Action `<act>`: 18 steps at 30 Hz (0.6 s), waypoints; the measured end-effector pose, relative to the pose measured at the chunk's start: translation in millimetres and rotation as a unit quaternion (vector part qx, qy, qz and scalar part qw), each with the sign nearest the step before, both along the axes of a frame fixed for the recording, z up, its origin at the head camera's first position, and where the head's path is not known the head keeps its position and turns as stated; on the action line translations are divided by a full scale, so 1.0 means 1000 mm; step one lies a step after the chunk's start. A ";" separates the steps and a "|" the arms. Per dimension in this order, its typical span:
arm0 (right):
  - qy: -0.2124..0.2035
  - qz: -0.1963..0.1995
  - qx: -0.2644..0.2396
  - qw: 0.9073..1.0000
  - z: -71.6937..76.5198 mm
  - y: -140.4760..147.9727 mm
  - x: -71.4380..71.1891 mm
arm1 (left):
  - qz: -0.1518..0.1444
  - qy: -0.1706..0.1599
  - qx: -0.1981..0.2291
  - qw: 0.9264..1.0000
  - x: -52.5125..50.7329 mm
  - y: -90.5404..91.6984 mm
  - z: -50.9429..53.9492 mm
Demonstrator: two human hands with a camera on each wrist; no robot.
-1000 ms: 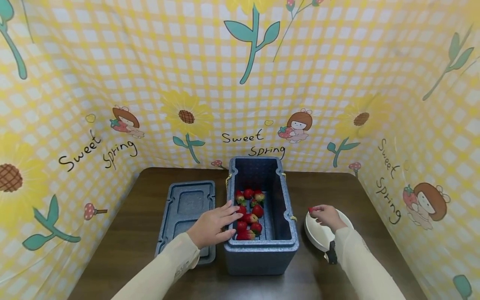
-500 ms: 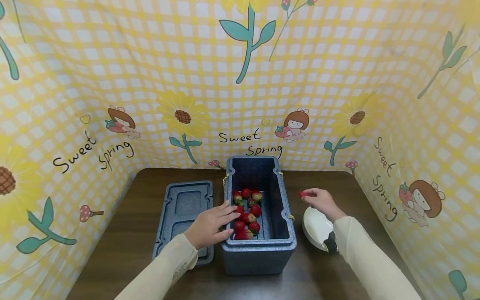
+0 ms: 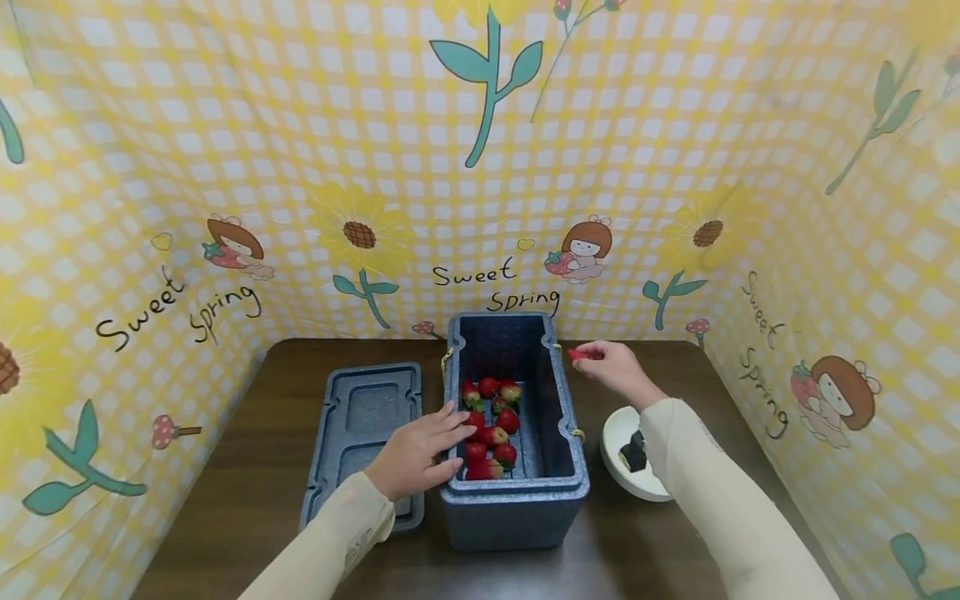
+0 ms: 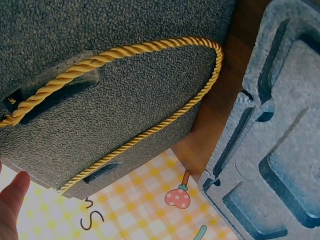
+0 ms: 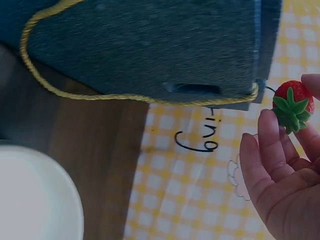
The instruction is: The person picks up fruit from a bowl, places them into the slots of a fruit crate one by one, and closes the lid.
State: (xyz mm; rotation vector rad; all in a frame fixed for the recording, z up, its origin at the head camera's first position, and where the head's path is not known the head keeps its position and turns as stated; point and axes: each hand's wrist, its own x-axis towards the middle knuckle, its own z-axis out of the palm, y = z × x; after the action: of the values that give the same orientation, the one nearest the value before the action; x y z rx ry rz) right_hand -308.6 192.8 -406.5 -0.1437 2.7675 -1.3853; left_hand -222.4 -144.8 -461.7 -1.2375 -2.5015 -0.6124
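Observation:
A strawberry [image 5: 293,104], red with a green leafy cap, is pinched between the thumb and fingers of my right hand [image 3: 617,371], just right of the box's far right side in the head view. My left hand [image 3: 415,450] rests on the left rim of the deep blue-grey foam box [image 3: 517,521], fingers extended over the edge. Several strawberries [image 3: 493,436] lie inside the box along its left half. In the left wrist view only a fingertip [image 4: 15,192] of that hand shows.
The box's lid [image 3: 360,417] lies flat on the brown table [image 3: 247,475] to the left. A white bowl [image 3: 611,433] stands at the right, below my right forearm. Yellow rope handles [image 4: 150,47] hang on the box's sides. A patterned cloth [image 3: 420,150] surrounds the table.
My right hand has lifted from the white bowl and moved left and farther away with the strawberry, toward the box. My left hand has stayed on the rim.

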 end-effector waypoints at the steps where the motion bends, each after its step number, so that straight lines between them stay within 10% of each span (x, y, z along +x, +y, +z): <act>1: 0.001 -0.001 0.002 1.000 0.003 -0.002 -0.001 | 0.000 0.000 0.003 1.000 0.000 0.001 -0.001; 18: -0.006 0.051 0.051 0.997 0.044 -0.047 -0.019 | 0.004 0.001 0.018 1.000 0.001 0.000 -0.002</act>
State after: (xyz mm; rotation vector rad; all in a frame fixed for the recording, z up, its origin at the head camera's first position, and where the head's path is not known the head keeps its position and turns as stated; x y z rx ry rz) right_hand -328.0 145.8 -362.5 -0.2674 2.7694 -1.2155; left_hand -221.7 -144.5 -463.9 -1.2146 -2.4818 -0.6500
